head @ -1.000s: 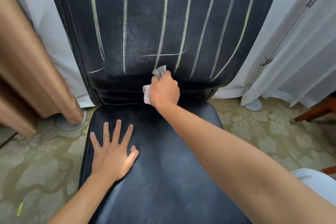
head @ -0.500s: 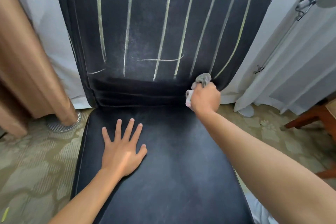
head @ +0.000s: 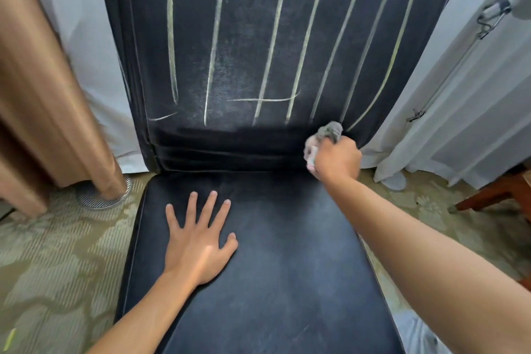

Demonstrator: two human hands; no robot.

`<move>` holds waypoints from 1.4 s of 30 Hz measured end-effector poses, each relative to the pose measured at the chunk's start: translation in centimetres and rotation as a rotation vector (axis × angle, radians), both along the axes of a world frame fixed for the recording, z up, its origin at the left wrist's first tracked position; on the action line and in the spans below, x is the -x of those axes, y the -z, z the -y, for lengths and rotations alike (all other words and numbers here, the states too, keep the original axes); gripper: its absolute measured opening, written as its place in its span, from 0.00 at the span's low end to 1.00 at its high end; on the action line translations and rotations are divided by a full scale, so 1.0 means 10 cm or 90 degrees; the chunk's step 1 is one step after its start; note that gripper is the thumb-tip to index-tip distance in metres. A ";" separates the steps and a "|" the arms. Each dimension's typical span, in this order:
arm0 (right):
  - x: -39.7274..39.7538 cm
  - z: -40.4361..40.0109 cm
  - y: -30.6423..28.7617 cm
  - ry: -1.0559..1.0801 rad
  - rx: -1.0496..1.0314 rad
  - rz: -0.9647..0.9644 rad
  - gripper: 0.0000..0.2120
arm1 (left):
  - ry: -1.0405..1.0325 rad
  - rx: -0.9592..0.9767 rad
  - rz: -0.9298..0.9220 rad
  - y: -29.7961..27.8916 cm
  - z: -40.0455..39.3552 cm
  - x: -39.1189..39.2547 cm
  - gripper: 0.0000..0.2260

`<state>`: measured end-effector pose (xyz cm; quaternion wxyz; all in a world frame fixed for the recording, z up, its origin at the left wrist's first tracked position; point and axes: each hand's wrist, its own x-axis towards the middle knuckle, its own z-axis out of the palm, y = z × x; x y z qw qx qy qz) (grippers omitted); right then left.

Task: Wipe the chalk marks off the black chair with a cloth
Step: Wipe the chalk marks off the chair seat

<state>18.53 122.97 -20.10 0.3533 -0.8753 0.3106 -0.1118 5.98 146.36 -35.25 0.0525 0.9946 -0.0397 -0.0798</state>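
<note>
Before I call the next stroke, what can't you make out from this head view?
- Chalk marks: their upper ends are cut off by the top edge.
- Cloth: mostly hidden inside the right hand.
- Backrest behind the right hand: hidden by it.
- Seat under the left hand: hidden by the palm.

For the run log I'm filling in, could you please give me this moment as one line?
left hand flat on seat | right hand grips cloth at lower right of backrest | chalk marks remain
</note>
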 end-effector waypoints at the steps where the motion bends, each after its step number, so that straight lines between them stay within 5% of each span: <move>1: 0.01 0.01 0.01 0.011 -0.013 -0.001 0.14 | 0.000 -0.002 -0.008 -0.02 0.00 0.00 0.33; 5: -0.02 -0.53 -0.04 0.007 -0.120 0.011 0.15 | 0.012 0.030 -0.029 -0.11 -0.05 0.05 0.33; 9: 0.15 -1.36 -0.14 -0.269 -0.107 -0.013 0.12 | 0.049 0.022 -0.065 -0.39 -0.31 0.12 0.41; 16: 0.50 -1.59 -0.29 -0.497 -0.192 -0.009 0.18 | -0.013 -0.018 0.257 -0.91 -0.83 0.07 0.36; 23: 0.51 -1.62 -0.48 -0.622 0.167 0.297 0.11 | -0.018 -0.048 0.296 -1.06 -0.94 -0.21 0.40; 27: 0.31 -2.02 -0.49 -0.570 0.373 0.451 0.09 | 0.004 0.008 0.367 -1.10 -1.10 -0.18 0.29; 31: 0.22 -1.97 -0.01 -0.596 0.524 0.469 0.11 | 0.014 0.088 0.460 -1.14 -1.17 -0.20 0.24; 36: 0.28 -1.71 0.38 -0.642 0.504 0.195 0.16 | 0.018 0.106 0.464 -1.13 -1.15 -0.21 0.23; 42: 0.36 -1.59 -0.20 -0.584 0.463 0.376 0.16 | 0.014 0.080 0.444 -1.23 -1.11 -0.24 0.27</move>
